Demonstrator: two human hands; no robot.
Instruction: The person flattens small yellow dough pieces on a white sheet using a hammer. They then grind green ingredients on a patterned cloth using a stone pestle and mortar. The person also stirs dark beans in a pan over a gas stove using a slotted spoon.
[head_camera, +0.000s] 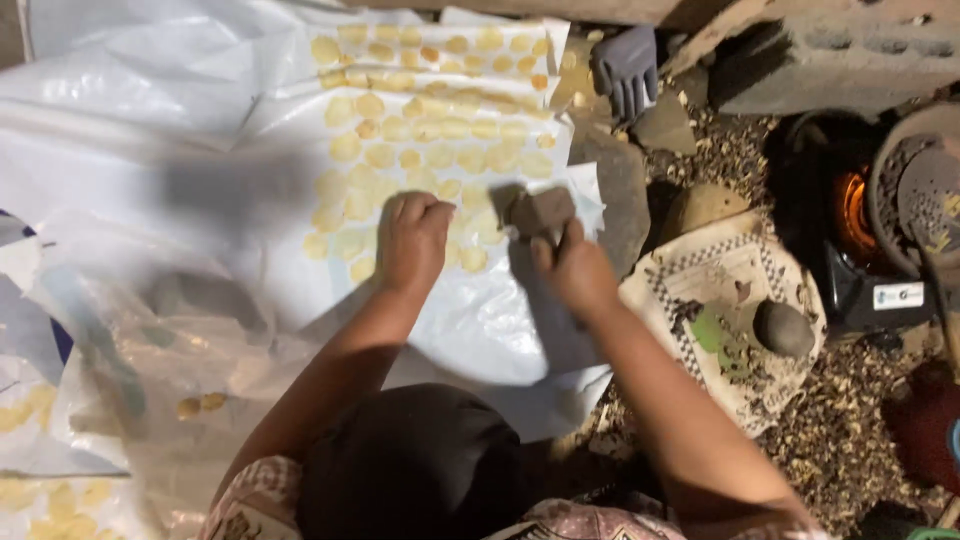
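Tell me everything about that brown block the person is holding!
The brown block is a small, chunky lump with flat sides and rounded corners, dull and clay-like. The right hand grips it from below, fingers wrapped on its lower edge, holding it just above the white plastic sheet, near the pale yellow round slices. Its exact material is unclear.

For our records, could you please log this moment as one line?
left hand: fist on white sheet | right hand: holds brown block | yellow slices: in rows
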